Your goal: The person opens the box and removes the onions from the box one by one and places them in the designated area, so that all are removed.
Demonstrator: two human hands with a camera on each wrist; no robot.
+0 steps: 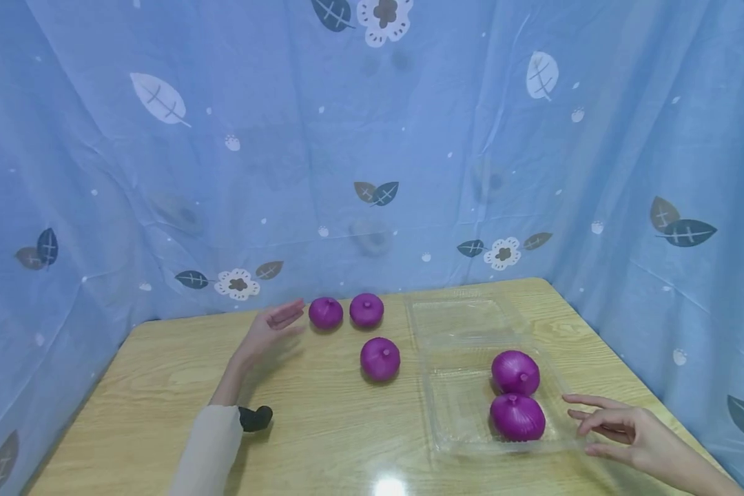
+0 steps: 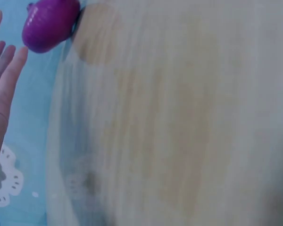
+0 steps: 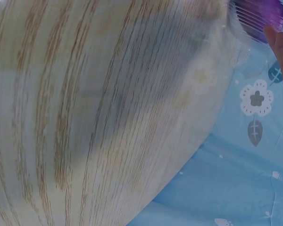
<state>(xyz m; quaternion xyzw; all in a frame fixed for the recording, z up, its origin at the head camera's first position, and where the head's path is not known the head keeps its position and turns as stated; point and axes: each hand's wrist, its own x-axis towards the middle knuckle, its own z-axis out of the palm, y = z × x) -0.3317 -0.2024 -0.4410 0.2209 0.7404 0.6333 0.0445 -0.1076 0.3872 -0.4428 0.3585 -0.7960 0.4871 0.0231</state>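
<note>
Three round purple onions [image 1: 381, 359] sit on the table [image 1: 310, 441], and two more [image 1: 517, 417] sit in the one clear box [image 1: 430, 413], by its right side. The back left onion [image 1: 325, 313] is just to the right of the left hand [image 1: 274, 324], and that hand is the nearer one. It is round, with no long side. The left hand's fingers are out straight and hold nothing. The right hand [image 1: 626, 434] has loosely bent fingers, holding nothing, beside the box; I cannot tell if they touch it.
</note>
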